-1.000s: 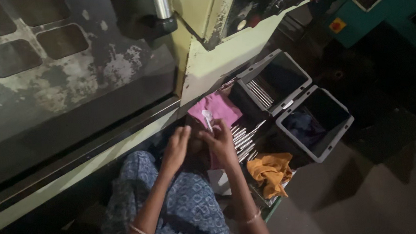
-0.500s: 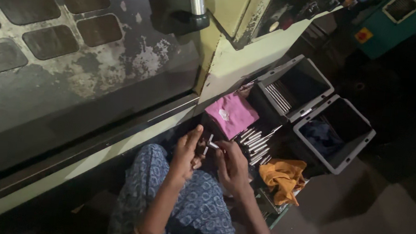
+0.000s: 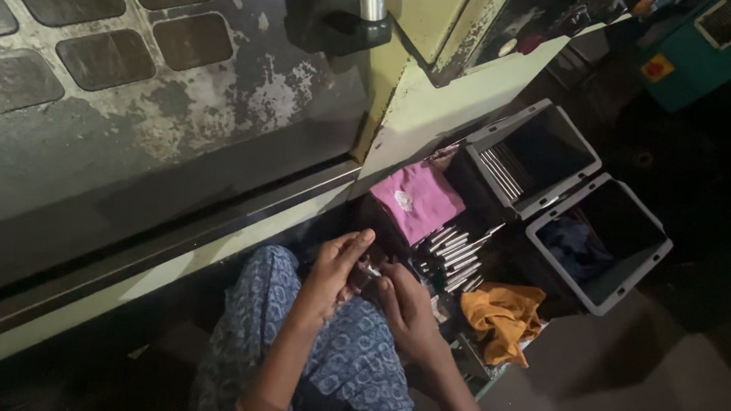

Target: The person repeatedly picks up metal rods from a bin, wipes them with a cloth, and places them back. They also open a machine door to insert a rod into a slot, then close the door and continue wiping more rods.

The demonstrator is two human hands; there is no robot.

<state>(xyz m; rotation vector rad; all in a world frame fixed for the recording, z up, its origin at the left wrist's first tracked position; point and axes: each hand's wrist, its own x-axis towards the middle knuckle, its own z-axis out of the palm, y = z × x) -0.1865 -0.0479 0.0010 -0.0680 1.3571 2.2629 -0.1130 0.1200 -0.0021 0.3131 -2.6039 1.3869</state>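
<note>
While the person sits low with the patterned blue cloth [image 3: 345, 360] over the knees, both hands meet just above the lap. The left hand [image 3: 334, 273] has its fingers curled in toward the right hand [image 3: 401, 308], and between them sits a small dark part [image 3: 366, 275]; both sets of fingers close on it, though what kind of part it is stays too dim to tell. Half a second ago the hands were a little apart and nearer the rods; now they have drawn together and closer to the body, so the piece looks freshly picked and held for handling. Just beyond the right hand lies a cluster of thin metal rods [image 3: 457, 256], with an orange rag [image 3: 503, 319] beside them and a pink cloth [image 3: 418, 199] behind. Farther off stand two open grey bins [image 3: 558, 195], one holding more rods, at the foot of the worn pale-green machine [image 3: 443, 107].
</note>
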